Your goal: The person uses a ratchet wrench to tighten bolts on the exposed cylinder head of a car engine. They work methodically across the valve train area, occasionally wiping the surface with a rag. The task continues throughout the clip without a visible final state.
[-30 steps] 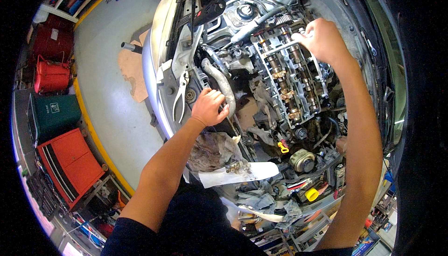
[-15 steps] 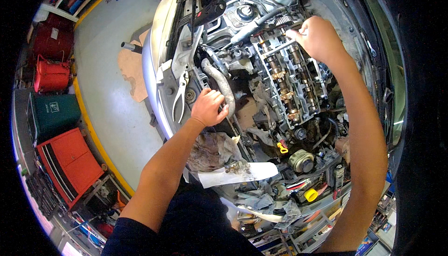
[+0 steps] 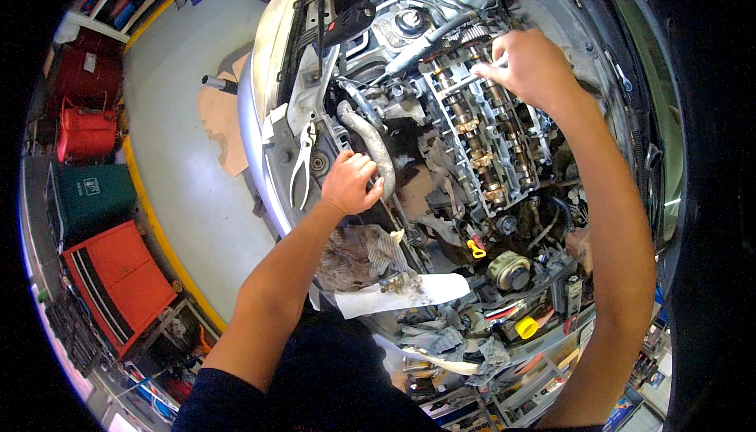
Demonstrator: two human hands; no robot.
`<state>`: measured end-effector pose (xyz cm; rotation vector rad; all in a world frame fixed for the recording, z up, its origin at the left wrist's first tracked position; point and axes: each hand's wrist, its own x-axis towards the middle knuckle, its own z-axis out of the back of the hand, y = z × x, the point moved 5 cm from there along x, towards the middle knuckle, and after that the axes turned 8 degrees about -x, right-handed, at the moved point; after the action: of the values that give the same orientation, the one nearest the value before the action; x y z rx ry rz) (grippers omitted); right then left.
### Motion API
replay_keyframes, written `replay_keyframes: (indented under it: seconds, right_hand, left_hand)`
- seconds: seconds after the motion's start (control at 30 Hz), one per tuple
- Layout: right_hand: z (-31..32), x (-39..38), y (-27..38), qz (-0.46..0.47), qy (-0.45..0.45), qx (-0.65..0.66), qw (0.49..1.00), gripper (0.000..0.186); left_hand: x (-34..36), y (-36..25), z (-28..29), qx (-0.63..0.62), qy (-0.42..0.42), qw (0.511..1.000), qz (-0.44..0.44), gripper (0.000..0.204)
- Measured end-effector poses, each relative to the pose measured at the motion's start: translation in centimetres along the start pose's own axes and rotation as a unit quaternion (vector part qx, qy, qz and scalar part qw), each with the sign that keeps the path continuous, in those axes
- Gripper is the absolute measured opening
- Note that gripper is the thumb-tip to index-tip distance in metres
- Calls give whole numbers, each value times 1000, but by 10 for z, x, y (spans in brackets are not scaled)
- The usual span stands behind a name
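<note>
atop the engine [image 3: 502,162], r hand [image 3: 529,70] pinches a metal bar [image 3: 458,85] slanting over the shafts [image 3: 466,126]; prob stiff, hefty, maybe slick w/ oil, best held at its end; l hand [image 3: 350,183] half curled by hose [image 3: 375,144], can't tell if gripping

Our bare left arm [image 3: 276,274] slants up and rightward to our left grip [image 3: 348,185], fingers [image 3: 363,163] loosely curled, thumb [image 3: 376,191] apart. Our right arm [image 3: 620,227] bows outward, wrist [image 3: 568,103] angled leftward, right grip [image 3: 526,63] higher and clenched.
</note>
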<state>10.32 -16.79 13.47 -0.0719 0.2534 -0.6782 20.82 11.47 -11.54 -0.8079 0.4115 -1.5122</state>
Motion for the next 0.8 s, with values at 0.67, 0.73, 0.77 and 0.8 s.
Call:
replay_keyframes:
  seconds: [0.67,0.73,0.77,0.8]
  right_hand:
    - [-5,-1,-1,270,-141,-130,943,44]
    - [-12,8,-8,55,-84,-60,993,40]
    - [-14,8,-12,-55,-54,-24,997,39]
    - [-16,10,-16,-71,-46,-18,996,40]
  left_hand:
    - [2,-2,1,1,-14,1000,-16,25]
    - [1,-3,0,-2,-12,1000,-14,25]
    - [1,-3,0,-5,-7,1000,-14,25]
    - [1,-3,-1,-8,-3,1000,-14,26]
